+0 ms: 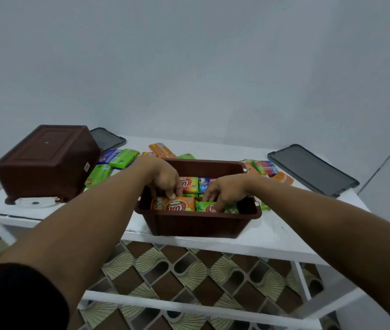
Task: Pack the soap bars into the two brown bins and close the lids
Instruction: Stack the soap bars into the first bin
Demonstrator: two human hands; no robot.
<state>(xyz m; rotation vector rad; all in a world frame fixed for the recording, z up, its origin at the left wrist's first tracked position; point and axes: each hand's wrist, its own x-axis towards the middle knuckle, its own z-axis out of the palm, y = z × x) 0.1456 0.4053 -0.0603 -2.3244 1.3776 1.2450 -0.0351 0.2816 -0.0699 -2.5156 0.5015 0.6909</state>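
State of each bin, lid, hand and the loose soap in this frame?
Open bin: upright, lidless, partly filled with soap bars.
Second bin: upside down, far left.
Left lid: off, flat.
Right lid: off, flat.
Left hand: on orange bar.
Right hand: on green bar.
Loose bars: unpacked.

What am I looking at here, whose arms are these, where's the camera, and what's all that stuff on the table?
There is no machine: one camera worn on a person's head looks down at their bare arms. Both hands reach into an open brown plastic bin on a white table. The left hand touches an orange-wrapped soap bar; the right hand presses a green-wrapped soap bar. A second brown bin lies upside down at left. Loose wrapped bars and two dark flat lids lie behind.
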